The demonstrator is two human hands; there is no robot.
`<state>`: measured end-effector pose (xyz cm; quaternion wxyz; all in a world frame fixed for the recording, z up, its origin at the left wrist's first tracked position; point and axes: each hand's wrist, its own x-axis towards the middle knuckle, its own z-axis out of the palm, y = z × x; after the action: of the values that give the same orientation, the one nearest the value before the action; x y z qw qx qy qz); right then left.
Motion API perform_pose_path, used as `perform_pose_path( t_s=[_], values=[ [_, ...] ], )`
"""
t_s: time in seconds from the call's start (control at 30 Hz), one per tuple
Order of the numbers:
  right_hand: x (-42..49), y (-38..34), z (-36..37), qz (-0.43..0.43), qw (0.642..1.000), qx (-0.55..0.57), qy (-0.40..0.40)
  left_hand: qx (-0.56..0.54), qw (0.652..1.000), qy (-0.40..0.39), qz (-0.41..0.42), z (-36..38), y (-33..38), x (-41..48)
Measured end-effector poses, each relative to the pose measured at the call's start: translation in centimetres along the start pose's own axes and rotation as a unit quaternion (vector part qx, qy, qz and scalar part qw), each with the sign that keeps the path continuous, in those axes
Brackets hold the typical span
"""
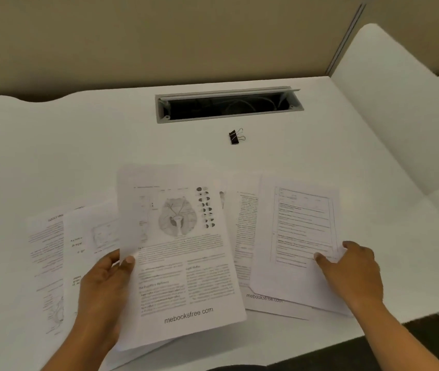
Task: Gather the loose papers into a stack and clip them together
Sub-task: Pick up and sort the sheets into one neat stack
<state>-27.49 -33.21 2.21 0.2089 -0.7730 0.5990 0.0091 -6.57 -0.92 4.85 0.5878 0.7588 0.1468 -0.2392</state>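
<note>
Several printed papers lie fanned out on the white desk. My left hand (103,285) grips the left edge of the page with a brain diagram (183,253), thumb on top, and the page is lifted off the others. Two text pages (52,258) lie to its left, partly under my hand. My right hand (352,269) rests with fingers spread on the bottom right of a form page (301,228), which covers another text page (242,236). A black binder clip (235,136) lies alone farther back, apart from both hands.
A rectangular cable slot (226,105) with its grey lid raised is cut into the white desk (79,145) behind the clip. A white divider panel (390,103) rises at the right. The desk's front edge runs diagonally at bottom right, with dark floor beyond.
</note>
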Motion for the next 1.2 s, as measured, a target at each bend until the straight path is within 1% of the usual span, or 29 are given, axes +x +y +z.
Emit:
perform_pose_path(
  t_s=[0.07,0.13,0.43,0.53,0.6,0.7,0.83,1.0,1.17,1.2],
  values=[
    [0.5,0.4,-0.3,0.031,0.999,-0.005,-0.015,-0.003,1.0,0.002,-0.008,0.0,-0.1,-0.1],
    [0.9,0.7,-0.6,0.039,0.999,0.011,-0.027,-0.006,1.0,0.004,-0.009,0.1,-0.2,0.0],
    [2.3,2.0,-1.6,0.069,0.981,0.182,-0.026,-0.014,1.0,0.005,0.003,0.5,0.0,-0.1],
    [2.5,2.3,-2.2,0.089,0.964,0.245,-0.045,-0.02,1.0,0.007,0.006,0.7,0.1,-0.1],
    [2.4,2.3,-3.0,0.105,0.944,0.306,-0.06,-0.027,1.0,0.008,0.006,0.9,0.1,0.0],
    [2.2,2.4,-4.5,0.113,0.92,0.37,-0.06,-0.038,0.999,0.012,0.003,1.1,0.0,0.1],
    [1.5,1.4,-6.9,0.086,0.902,0.418,-0.07,-0.044,0.999,0.016,0.002,0.9,0.2,0.4],
    [-0.5,-1.6,-8.4,0.027,0.876,0.468,-0.113,-0.055,0.998,0.009,0.001,0.6,0.3,0.5],
    [-3.8,-5.7,-6.5,-0.018,0.85,0.484,-0.205,-0.062,0.998,-0.024,-0.001,1.2,0.7,-0.1],
    [-4.2,-6.3,-5.7,-0.022,0.851,0.477,-0.216,-0.065,0.997,-0.031,-0.002,1.4,0.8,-0.4]
  ],
)
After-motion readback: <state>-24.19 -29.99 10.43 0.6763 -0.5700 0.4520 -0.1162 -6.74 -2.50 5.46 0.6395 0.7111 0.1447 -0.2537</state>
